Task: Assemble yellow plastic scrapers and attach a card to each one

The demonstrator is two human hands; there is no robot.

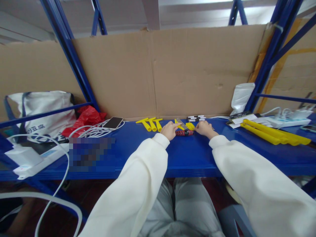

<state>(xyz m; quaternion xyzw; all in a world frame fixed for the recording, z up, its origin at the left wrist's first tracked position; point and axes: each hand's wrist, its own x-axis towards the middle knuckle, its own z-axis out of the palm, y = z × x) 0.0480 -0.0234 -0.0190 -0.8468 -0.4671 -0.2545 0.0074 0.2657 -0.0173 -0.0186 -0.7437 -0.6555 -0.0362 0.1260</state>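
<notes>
My left hand [169, 130] rests low over the blue tabletop, fingers bent and pointing right. Its fingertips meet the near end of a clear, yellow-edged strip [181, 123]; whether they pinch it is too small to tell. Just right of the thumb lies a red and black handle-shaped object [184, 133]. My right hand [204, 127] is closed, with its fingers curled down beside a small bunch of yellow pieces [190, 126]. What it holds, if anything, is hidden. Behind the hands lie several black and white pens [196, 118].
Yellow T-shaped pieces [152, 124] lie left of my hands. Long yellow tubes [274, 133] and a power strip [288, 121] are at the right. A phone [113, 123], coiled white cable [95, 131], red plastic bag [86, 120] and white tote bag [46, 112] lie left. A cardboard wall [153, 72] stands behind.
</notes>
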